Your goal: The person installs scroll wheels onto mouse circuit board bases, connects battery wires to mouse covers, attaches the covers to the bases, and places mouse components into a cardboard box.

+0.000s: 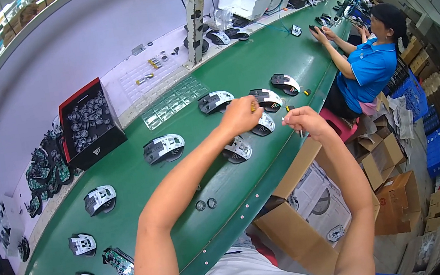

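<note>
Head view: a green conveyor belt [142, 189] is seen running diagonally from lower left to upper right, with opened mouse shells laid out along it. The left hand [240, 114] is held over the belt with its fingers curled shut on a small yellow part [253, 107] — only the tip of that part shows, so its kind cannot be told. The right hand [304, 121] is raised at the near edge of the belt, fingertips pinched together on something thin; what is pinched is too small to be made out. Two mice lie just below and beside the left hand: one mouse [263, 124] to the right of its knuckles, between the two hands, and a second mouse [238, 149] under the wrist, nearer the body. Each mouse is set with its long axis across the belt, roughly in line with the left forearm. The left hand is the nearer of the two to both — the right is held apart, off the belt's edge. A red-and-black box [92, 124] of dark parts stands on the far side, a cardboard box [295, 223] below the belt, and a co-worker's hands [321, 33] are at work farther up the line.
</note>
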Demonstrator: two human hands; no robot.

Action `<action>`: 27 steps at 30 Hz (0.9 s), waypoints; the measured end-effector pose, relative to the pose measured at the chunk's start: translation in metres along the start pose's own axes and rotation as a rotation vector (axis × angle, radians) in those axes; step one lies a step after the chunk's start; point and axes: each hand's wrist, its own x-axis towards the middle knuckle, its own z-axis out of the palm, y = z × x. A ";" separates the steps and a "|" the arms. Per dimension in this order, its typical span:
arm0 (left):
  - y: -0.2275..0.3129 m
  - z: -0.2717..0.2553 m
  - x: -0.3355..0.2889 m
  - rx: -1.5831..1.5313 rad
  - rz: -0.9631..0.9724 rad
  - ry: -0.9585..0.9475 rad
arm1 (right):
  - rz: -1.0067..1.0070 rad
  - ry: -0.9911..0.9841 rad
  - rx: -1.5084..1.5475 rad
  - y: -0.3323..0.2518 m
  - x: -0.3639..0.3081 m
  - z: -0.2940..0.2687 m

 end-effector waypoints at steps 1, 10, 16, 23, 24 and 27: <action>-0.006 0.000 0.002 0.029 -0.041 -0.015 | 0.065 0.021 -0.134 0.003 0.006 -0.006; -0.034 0.007 0.021 0.311 0.055 -0.220 | 0.195 0.034 -0.596 0.026 0.059 0.000; -0.041 0.008 0.034 0.338 0.024 -0.444 | 0.312 0.037 -0.727 0.016 0.077 0.007; -0.056 0.003 0.038 0.104 0.004 -0.509 | 0.368 0.006 -0.921 0.008 0.085 0.008; -0.056 0.003 0.038 0.073 0.008 -0.500 | 0.340 -0.011 -0.952 0.007 0.086 0.008; -0.054 0.003 0.038 0.084 -0.023 -0.513 | 0.316 -0.051 -1.040 0.003 0.089 0.009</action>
